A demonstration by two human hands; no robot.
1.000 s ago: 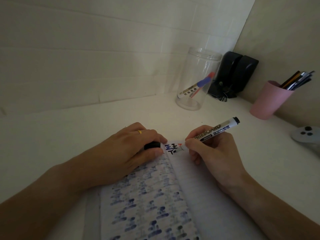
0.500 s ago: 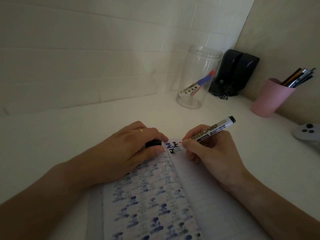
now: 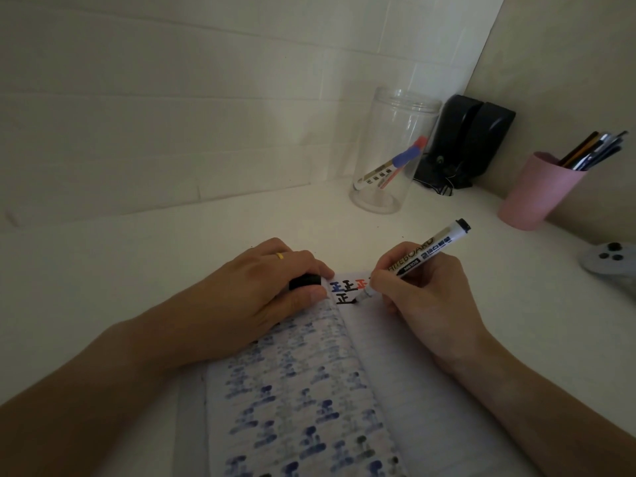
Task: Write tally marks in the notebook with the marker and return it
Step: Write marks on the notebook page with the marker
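Note:
An open notebook lies on the white desk in front of me, its left page covered with faded blue marks. My right hand grips a black whiteboard marker, tip down on the top of the right page, where blue, red and black tally marks stand. My left hand rests on the notebook's top left and holds the marker's black cap between thumb and fingers.
A clear plastic jar with two markers inside stands at the back. Black speakers sit in the corner, a pink cup of pencils to the right, and a grey game controller at the right edge.
The marker's tip has moved down and a little left, from the upper row of marks to the lower black row. My left hand has stayed in place.

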